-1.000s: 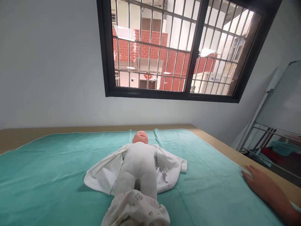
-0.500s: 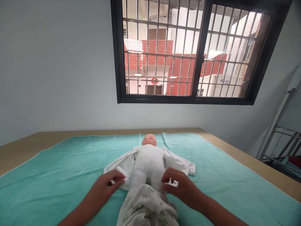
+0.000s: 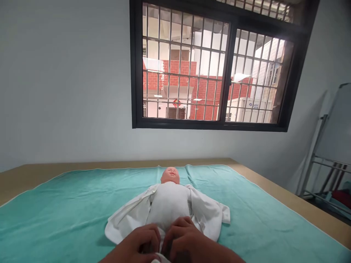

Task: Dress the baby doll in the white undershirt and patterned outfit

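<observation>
A baby doll (image 3: 170, 199) with a white cloth body lies on its back on an opened white garment (image 3: 204, 217), head toward the wall. My left hand (image 3: 139, 244) and my right hand (image 3: 185, 241) sit side by side at the doll's lower body, at the bottom edge of the view. Both have their fingers curled around white cloth there. The doll's legs and the patterned cloth are hidden under my hands or out of frame.
A teal blanket (image 3: 55, 215) covers a wooden platform (image 3: 24, 175) against a grey wall. A barred window (image 3: 211, 69) is above. A metal rack (image 3: 326, 179) stands at the right.
My hands have come together from the garment's two flaps to the middle of the doll's lower body. A second ago only my right hand showed, resting at the platform's right edge.
</observation>
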Demonstrator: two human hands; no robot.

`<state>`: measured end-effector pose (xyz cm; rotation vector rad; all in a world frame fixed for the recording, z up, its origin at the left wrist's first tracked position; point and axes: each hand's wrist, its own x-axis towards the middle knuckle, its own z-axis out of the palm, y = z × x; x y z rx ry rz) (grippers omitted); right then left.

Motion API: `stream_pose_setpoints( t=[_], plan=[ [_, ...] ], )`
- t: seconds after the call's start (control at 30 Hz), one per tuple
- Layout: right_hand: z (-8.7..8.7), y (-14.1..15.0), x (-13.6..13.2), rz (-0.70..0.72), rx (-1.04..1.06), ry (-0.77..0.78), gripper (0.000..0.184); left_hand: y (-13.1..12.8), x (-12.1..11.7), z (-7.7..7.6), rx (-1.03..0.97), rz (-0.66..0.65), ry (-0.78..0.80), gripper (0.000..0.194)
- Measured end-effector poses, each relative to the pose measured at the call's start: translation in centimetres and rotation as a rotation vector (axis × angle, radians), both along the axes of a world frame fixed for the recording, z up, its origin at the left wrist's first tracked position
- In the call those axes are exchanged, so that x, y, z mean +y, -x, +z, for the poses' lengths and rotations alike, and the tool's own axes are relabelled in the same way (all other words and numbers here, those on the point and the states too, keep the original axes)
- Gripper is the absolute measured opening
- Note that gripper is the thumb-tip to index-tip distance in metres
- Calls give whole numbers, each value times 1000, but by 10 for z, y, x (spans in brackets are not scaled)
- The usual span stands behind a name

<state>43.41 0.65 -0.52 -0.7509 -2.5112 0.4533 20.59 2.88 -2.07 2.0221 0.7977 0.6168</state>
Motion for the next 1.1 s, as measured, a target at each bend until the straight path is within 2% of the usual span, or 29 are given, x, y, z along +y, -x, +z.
stream_pose_setpoints(
  t=[0.1, 0.17, 0.27, 0.37, 0.43, 0.5, 0.57, 0.63, 0.77, 0.83, 0.9, 1.0, 1.1],
  plan=[
    [3, -4, -2, 9, -23, -9, 12, -5, 5, -22, -121, 61, -199, 33],
    [7, -6, -6, -82, -17, -29, 10, -7, 3, -29, -130, 129, -329, 26],
    [15, -10, -12, -276, -61, -71, 5, -9, 0, -34, -106, 334, -451, 25],
    [15, -13, -10, -377, -176, -98, 13, -12, 1, -38, -68, 522, -354, 32],
    [9, -13, -4, -398, -221, -133, 15, -14, 3, -41, -39, 544, -230, 49],
    [2, -13, 3, -392, -230, -201, 15, -14, 6, -39, -7, 526, -186, 57],
    [-1, -14, 10, -378, -236, -282, 14, -15, 10, -32, 50, 528, -214, 46],
    [2, -16, 20, -365, -260, -340, 13, -16, 16, -21, 148, 552, -255, 35],
    [16, -20, 50, -421, -295, -383, 20, -26, 39, 0, 298, 610, -372, 30],
    [17, -18, 67, -481, -210, -341, 23, -32, 54, 1, 250, 640, -405, 27],
    [11, -16, 82, -539, -17, -233, 20, -35, 67, -5, 160, 659, -391, 26],
    [-13, -16, 95, -583, 304, -46, 13, -33, 78, -22, 27, 630, -304, 29],
    [-38, -21, 99, -621, 511, 69, 19, -26, 73, -32, -74, 577, -176, 34]
  ],
)
